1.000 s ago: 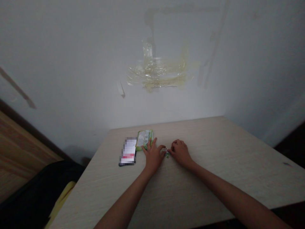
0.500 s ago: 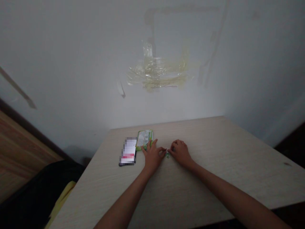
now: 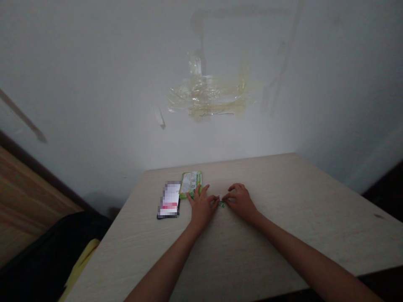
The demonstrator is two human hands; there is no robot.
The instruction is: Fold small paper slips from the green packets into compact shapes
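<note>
A small green-and-white piece (image 3: 222, 205), too small to make out its kind, is at the fingertips of both hands, low over the table. My left hand (image 3: 202, 206) pinches its left side between thumb and forefinger, the other fingers spread towards a green-and-white packet (image 3: 189, 184). From the other side, my right hand (image 3: 241, 202) closes thumb and forefinger at the piece, with its remaining fingers loosely bent. A phone (image 3: 170, 200), its screen lit and blurred out, lies left of my left hand against the packet.
The pale wooden table (image 3: 283, 176) meets a grey wall (image 3: 119, 84) at the back. Wrinkled clear tape (image 3: 208, 94) sticks to that wall. Dark cloth (image 3: 59, 243) and a yellow edge (image 3: 83, 262) are beside the table at left.
My right hand's fingers have loosened and spread slightly near the small piece. My left hand has barely moved; the phone and packet lie as before.
</note>
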